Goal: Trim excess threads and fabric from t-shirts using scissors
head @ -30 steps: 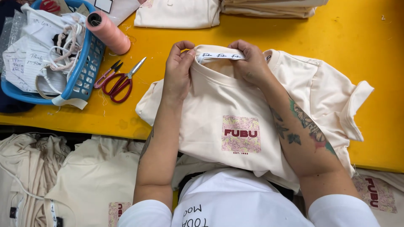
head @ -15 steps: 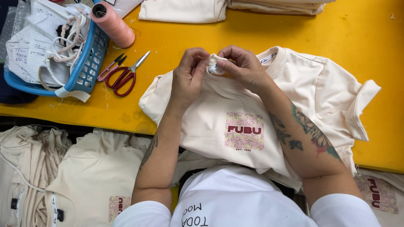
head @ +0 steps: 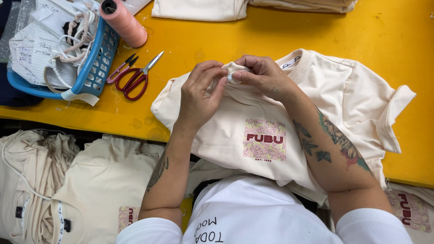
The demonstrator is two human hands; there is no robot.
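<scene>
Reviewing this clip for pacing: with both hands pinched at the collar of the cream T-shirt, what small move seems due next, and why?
Probably a reach by the left hand for the red scissors. Both hands pinch a small bunch of fabric at the neckline of the cream T-shirt, the right hand holding something tiny and white, too small to identify. The scissors lie unused on the yellow table, beside the blue basket.

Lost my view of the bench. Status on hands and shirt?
Left hand and right hand both pinching cream T-shirt at the collar. Shirt flat on yellow table. Red scissors lie clear, left.
</scene>
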